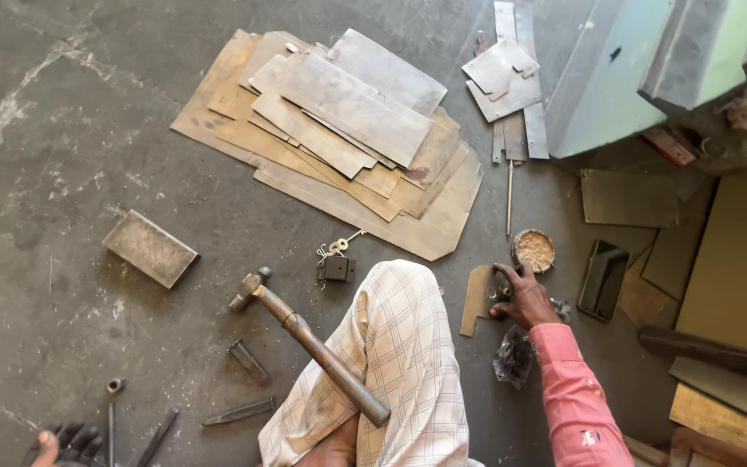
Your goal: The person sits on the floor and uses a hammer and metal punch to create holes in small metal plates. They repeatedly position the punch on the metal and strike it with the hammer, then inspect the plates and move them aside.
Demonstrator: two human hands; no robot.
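knee: checked cloth (399, 363) over a bent leg, closest to the lens; person sits low on the concrete floor (62, 130), so everything is laid out within arm's reach
plate stack: rusty and grey sheet-metal plates (347, 130) fanned in an overlapping pile ahead of the knee; flat on the floor, probably so single sheets can be pulled off
machine: pale green metal body (616, 69) top right; smaller offcuts (503, 78) and strips lie just beside its base
hammer: ball-peen hammer (304, 337); head down on the floor, handle end propped up on the checked cloth; looks parked for a quick grab
block: rectangular steel block (150, 249) alone to the left, well apart from the pile; reads as an anvil surface
phone: dark phone (603, 279) face up on scrap sheet to the right, clear of the hammering side
cut plate: small notched plate (477, 300) flat on the floor, right of the knee, touching the right hand
right hand: right hand (525, 298), pink sleeve; fingers curled tight round a small dark piece (503, 290) at the cut plate's edge; what that piece is, can't make out
left hand: left hand (332, 450) barely visible at bottom edge under the hammer handle; can't tell if it grips anything
tin: round tin (534, 251) of brownish stuff just above the right hand
padlock: padlock with keys (336, 268) between knee and pile
chisels: two chisels (248, 361) loose, lower left
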